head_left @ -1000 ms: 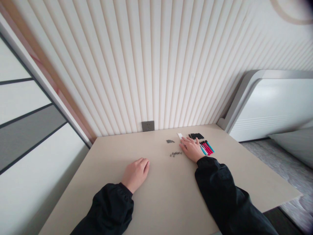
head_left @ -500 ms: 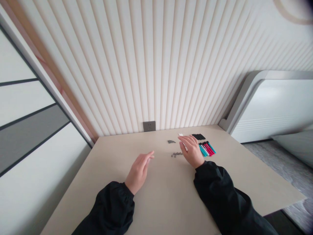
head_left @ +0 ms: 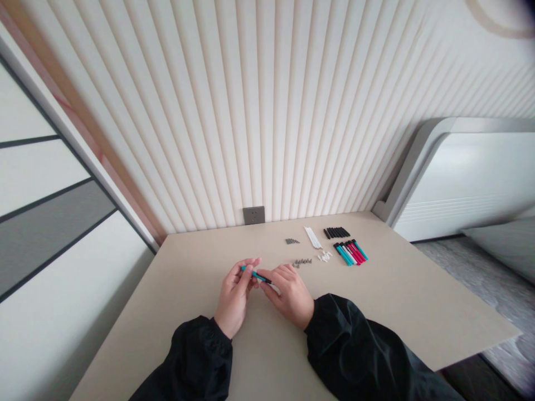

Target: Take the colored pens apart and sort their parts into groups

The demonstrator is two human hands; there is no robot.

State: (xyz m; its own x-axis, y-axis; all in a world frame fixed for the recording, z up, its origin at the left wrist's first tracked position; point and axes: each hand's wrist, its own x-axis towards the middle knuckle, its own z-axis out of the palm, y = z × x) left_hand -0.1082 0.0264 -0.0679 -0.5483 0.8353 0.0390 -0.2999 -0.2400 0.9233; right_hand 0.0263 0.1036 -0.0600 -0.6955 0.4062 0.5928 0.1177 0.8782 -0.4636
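Head view: both hands hold one teal pen [head_left: 257, 274], btwn them, above the table [head_left: 167, 278].
L hand [head_left: 232, 295]: thumb and fingers pinch the teal part.
R hand [head_left: 291, 289]: fingertips are closed at the black end.
Grey bits: near grp [head_left: 303, 261] is just beyond R hand, partly hidden; far grp [head_left: 291, 241] is farther.
White sticks [head_left: 312, 238]: beyond R hand, w/ white bits [head_left: 324, 256] nearer.
Pen row [head_left: 351, 252]: to the right of R hand, farther out; black tubes [head_left: 336, 233] behind.
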